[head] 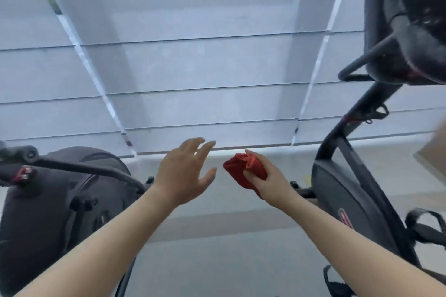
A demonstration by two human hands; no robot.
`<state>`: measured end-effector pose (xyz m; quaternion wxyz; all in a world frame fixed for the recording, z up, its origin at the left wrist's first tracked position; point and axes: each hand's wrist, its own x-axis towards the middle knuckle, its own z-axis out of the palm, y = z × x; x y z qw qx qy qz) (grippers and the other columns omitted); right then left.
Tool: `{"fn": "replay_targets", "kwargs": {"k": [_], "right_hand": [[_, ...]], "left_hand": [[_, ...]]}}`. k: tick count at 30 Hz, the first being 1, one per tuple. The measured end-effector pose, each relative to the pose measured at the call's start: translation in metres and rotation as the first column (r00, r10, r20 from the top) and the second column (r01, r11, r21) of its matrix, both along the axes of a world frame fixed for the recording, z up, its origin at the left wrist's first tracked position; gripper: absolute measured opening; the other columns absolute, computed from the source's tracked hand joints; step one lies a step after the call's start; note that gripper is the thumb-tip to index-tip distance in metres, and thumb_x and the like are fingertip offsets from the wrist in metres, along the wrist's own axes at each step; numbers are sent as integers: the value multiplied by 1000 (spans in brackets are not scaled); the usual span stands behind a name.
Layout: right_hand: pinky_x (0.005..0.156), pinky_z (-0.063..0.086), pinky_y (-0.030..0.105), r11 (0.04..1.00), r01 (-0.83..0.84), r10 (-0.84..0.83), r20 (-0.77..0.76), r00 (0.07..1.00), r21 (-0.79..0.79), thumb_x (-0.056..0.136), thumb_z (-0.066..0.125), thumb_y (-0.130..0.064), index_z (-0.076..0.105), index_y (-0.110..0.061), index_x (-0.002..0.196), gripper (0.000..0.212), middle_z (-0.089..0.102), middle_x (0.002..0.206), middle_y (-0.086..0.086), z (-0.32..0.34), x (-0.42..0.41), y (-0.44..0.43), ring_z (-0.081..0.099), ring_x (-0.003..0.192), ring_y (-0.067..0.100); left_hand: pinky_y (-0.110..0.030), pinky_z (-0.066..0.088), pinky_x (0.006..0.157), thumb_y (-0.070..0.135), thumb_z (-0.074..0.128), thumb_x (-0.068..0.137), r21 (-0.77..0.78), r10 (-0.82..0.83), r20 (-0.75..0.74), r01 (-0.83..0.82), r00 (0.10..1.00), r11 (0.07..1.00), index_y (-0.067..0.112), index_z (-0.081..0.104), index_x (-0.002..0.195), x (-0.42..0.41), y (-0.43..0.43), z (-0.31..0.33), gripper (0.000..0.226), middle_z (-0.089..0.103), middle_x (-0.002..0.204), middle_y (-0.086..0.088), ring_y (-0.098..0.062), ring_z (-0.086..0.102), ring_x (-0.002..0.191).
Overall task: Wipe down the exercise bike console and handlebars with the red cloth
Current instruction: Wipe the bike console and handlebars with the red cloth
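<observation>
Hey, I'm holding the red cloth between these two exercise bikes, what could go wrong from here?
1. The red cloth is wadded up in the right hand, so only a small patch would likely touch the console; spots may be missed.
2. The console sits high and to the right, away from both hands; reaching up could knock an arm on the handlebar jutting beside it.
3. The left hand is open near the second bike, which it could bump.

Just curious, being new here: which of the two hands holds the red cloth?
The right hand grips the bunched red cloth; the left hand is spread open, holding nothing.
</observation>
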<state>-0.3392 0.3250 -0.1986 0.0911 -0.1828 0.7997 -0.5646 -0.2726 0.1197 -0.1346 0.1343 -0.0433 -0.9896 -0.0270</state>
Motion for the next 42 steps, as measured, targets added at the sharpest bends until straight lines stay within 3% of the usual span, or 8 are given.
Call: {"fn": "replay_targets", "kwargs": {"k": [6,14,18,24,27,33,38,42], "right_hand": [[89,43,11,984,140,-135,57,989,-109,90,58,-11,51,-40,121,42,60,117,-23,12,-58,75,55,107,-7],[91,37,5,969,205,-223,-126,967,-140,93,55,-14,48,-39,125,42,57,117,-31,64,-151,145,50,112,-11],[87,42,7,959,226,-255,-170,952,-173,93,54,-11,50,-47,115,43,60,111,-33,85,-177,169,53,108,-9],[96,44,21,943,282,-317,-223,922,-176,94,53,-19,48,-37,127,38,59,121,-18,110,-200,196,52,114,-1],[91,46,15,937,307,-343,-266,901,-168,94,53,-24,47,-37,127,36,57,121,-17,128,-203,205,52,113,1],[94,43,13,882,409,-472,-443,762,-235,92,54,-32,45,-30,132,41,56,124,-18,183,-208,231,51,115,-2],[92,35,5,766,578,-609,-603,516,-279,94,53,-18,46,-23,132,39,54,127,-17,207,-215,271,48,118,-6],[97,34,6,692,717,-578,-658,482,-82,93,54,-14,43,-19,135,44,51,133,-5,197,-220,296,47,121,4]], "left_hand": [[-35,48,79,46,53,86,-2,-178,-30,178,984,984,21,47,135,-98,78,11,56,52,133,-2,-22,51,120],[-35,49,77,43,55,86,-10,-292,-159,294,943,956,20,47,136,-211,151,57,55,52,132,-3,-22,51,120],[-35,49,80,44,54,87,-13,-333,-217,338,918,941,21,45,137,-243,173,76,55,51,133,-1,-22,50,121],[-32,47,81,48,47,88,-8,-404,-267,417,875,909,27,38,140,-285,194,97,57,46,138,4,-17,44,126],[-32,47,81,48,48,88,17,-436,-291,460,852,888,28,38,140,-302,202,106,56,46,138,6,-16,44,125],[-28,45,78,45,51,88,68,-561,-339,615,755,786,31,40,137,-343,226,136,52,47,136,10,-14,50,117],[-24,43,75,39,55,88,65,-669,-354,731,654,679,29,47,132,-361,264,143,45,54,128,9,-15,55,110],[-28,47,80,40,53,89,24,-723,-320,769,612,639,28,47,133,-369,291,133,47,53,130,8,-16,55,112]]}}
